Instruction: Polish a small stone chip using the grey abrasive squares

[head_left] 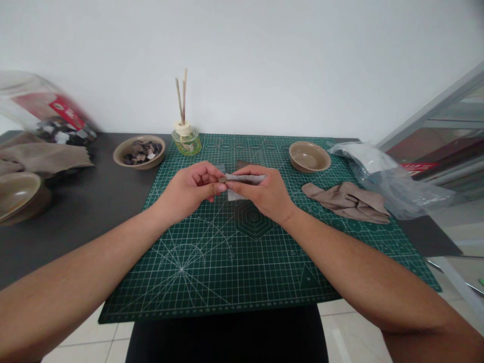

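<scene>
Above the middle of a green cutting mat (pixel 223 282), my two hands meet at the fingertips. A small brown piece (pixel 222 179) sits pinched between the thumb and fingers of my left hand (pixel 191 186). My right hand (pixel 266 191) grips a folded grey strip (pixel 247 178), which looks like paper, with one end against the brown piece. Under the hands, partly hidden, lie a pale grey sheet (pixel 236 195) and a darker flat piece (pixel 245 164). The brown piece's exact kind is too small to make out.
To the left stand a bowl of dark chips (pixel 141 162), a second bowl (pixel 20 209), a brown cloth (pixel 53 157) and a bag of dark pieces (pixel 56 113). A reed diffuser (pixel 187 141) stands behind. At right are a bowl (pixel 309 160), a crumpled cloth (pixel 350 201) and a plastic bag (pixel 393 181).
</scene>
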Motion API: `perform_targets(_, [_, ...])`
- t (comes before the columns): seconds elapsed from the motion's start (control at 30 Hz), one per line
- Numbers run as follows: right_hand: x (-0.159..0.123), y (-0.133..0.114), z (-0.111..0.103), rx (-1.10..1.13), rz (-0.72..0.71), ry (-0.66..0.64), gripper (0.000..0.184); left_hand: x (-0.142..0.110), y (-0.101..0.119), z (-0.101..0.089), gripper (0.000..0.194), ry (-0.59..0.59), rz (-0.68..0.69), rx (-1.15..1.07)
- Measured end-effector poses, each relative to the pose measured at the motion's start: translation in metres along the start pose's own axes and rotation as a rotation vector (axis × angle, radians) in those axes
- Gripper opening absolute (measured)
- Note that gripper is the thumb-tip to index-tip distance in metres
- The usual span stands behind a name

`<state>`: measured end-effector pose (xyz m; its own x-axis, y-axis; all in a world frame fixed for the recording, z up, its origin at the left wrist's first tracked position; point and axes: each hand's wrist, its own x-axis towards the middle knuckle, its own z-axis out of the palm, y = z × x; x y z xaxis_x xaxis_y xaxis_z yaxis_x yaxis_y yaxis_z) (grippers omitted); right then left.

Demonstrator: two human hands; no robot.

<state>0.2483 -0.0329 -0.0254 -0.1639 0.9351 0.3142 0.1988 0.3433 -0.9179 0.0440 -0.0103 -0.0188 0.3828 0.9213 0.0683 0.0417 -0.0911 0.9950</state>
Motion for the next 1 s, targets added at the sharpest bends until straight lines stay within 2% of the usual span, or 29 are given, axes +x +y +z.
perform_targets(0.2, [-0.0017,-0.0007,-0.0002,-0.018,-0.006,0.025,0.021,-0.0005,-0.0002,-0.0009,0.025,-0.007,0.006,0.013])
perform_targets(0.47, [-0.0001,-0.0009,0.0005,0.017,-0.038,-0.010,0.019,-0.0004,0.0023,-0.0004,0.024,-0.009,0.011,0.051])
perform_targets(0.73, [-0.0009,-0.0035,-0.0001,0.000,-0.012,0.022,0.019,-0.0003,-0.0011,-0.0014,0.025,-0.016,0.026,0.048])
perform_targets(1.0, [0.0000,0.0012,0.0017,0.033,-0.042,-0.010,0.018,-0.0002,0.0019,-0.0008,0.024,-0.011,0.003,0.077])
